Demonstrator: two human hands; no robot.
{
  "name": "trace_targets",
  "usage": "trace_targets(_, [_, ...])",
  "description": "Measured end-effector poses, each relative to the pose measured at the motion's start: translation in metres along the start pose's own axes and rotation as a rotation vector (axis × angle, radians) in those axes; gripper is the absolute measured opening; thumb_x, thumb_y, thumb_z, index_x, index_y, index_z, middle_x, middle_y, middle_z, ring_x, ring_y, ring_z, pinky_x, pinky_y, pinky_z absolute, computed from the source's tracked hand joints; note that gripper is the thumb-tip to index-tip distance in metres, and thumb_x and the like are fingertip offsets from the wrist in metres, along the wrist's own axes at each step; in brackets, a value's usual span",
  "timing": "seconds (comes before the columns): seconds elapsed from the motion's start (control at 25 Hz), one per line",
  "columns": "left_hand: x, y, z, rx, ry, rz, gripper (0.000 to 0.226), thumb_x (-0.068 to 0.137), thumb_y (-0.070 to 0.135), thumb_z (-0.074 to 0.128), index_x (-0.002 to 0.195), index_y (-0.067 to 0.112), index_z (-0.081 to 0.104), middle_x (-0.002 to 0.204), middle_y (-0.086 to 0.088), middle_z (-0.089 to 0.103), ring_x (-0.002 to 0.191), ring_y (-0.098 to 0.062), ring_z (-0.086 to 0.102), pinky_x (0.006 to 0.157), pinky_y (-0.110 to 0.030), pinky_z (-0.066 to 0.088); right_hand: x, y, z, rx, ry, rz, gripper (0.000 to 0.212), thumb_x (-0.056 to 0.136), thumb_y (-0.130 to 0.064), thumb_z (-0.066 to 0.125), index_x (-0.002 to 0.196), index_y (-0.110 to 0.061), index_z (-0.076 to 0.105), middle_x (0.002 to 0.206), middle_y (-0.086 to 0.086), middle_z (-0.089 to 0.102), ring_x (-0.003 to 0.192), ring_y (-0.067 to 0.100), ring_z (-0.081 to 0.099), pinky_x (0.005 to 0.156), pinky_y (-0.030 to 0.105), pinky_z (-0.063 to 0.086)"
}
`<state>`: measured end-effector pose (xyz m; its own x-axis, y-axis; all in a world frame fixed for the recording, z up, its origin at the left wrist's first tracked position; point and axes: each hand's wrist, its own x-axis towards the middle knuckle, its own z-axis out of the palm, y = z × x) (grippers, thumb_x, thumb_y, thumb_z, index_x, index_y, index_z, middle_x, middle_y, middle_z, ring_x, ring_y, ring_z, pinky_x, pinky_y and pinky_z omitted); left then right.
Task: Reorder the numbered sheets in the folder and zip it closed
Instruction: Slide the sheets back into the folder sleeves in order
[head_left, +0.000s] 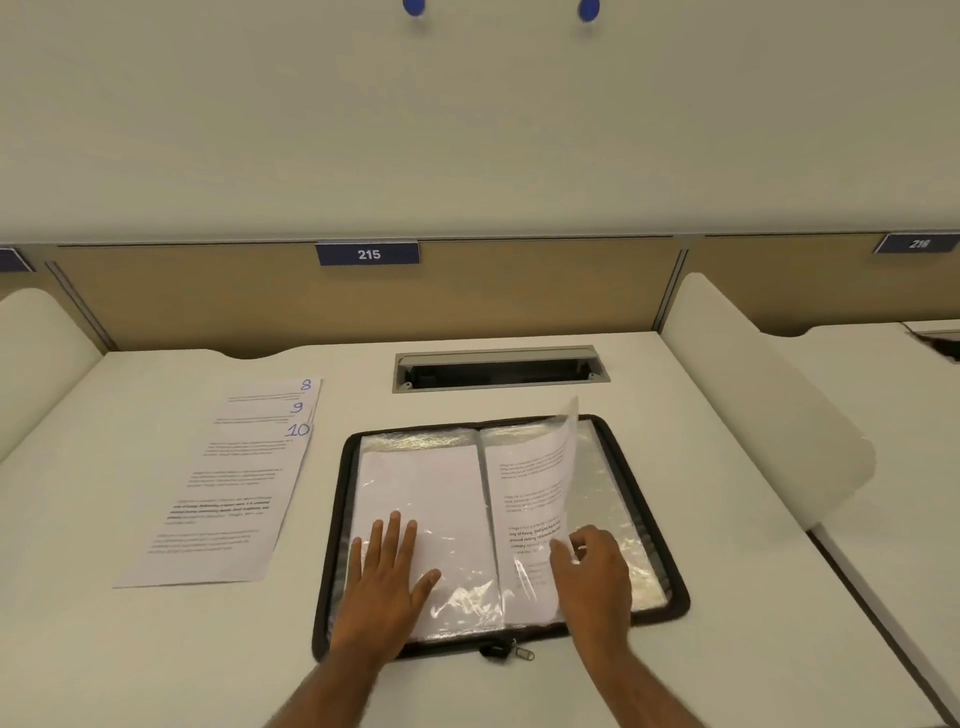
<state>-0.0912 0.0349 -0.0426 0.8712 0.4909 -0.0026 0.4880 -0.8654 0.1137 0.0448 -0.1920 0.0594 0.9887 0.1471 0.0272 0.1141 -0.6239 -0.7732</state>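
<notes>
A black zip folder lies open on the desk, with clear plastic sleeves on both sides. My left hand rests flat on the left-hand sleeve, fingers straight. My right hand pinches the lower edge of a printed sheet, which stands lifted and curved over the right-hand side. Three loose sheets, marked 8, 9 and 10 in blue, lie fanned on the desk to the left of the folder. The zip pull sits at the folder's near edge.
A grey cable hatch is set into the desk behind the folder. White side dividers stand at the left and right. A back panel carries the label 215. The neighbouring desk lies to the right.
</notes>
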Motion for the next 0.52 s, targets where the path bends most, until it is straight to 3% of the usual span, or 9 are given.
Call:
trace_targets(0.16, [-0.011,-0.036,-0.017,0.029,0.03,0.039,0.076,0.102,0.068,0.017,0.162,0.021,0.016,0.17,-0.004,0.007,0.156,-0.026,0.003,0.121,-0.045,0.001,-0.043,-0.037,0.051,-0.166,0.052,-0.274,0.021,0.087,-0.025,0.073,0.084,-0.023,0.052,0.09,-0.011,0.054,0.08,0.011,0.053,0.06,0.022,0.047])
trace_targets(0.32, [-0.021,-0.071,-0.031,0.053,0.072,0.026,0.074,0.103,0.065,0.019,0.161,0.018,0.021,0.169,-0.007,0.014,0.155,-0.025,0.006,0.12,-0.047,0.006,-0.073,-0.061,0.099,-0.301,0.014,-0.486,0.02,0.081,-0.023,0.079,0.081,-0.017,0.06,0.088,-0.005,0.059,0.082,0.014,0.056,0.068,0.028,0.055])
trace_targets(0.44, [-0.029,-0.096,-0.037,0.053,0.089,0.009,0.072,0.104,0.063,0.023,0.158,0.016,0.029,0.166,-0.008,0.024,0.154,-0.026,0.008,0.118,-0.047,0.009,-0.092,-0.072,0.13,-0.436,-0.116,-0.529,0.028,0.07,-0.033,0.089,0.088,-0.017,0.074,0.098,-0.003,0.072,0.091,0.016,0.069,0.083,0.03,0.06])
trace_targets(0.52, [-0.032,-0.108,-0.039,0.031,0.089,-0.009,0.07,0.105,0.062,0.022,0.157,0.017,0.032,0.164,-0.008,0.028,0.153,-0.026,0.01,0.117,-0.048,0.011,-0.101,-0.074,0.144,-0.498,-0.182,-0.565,0.04,0.059,-0.05,0.092,0.085,-0.024,0.078,0.099,-0.005,0.076,0.091,0.016,0.073,0.084,0.033,0.059])
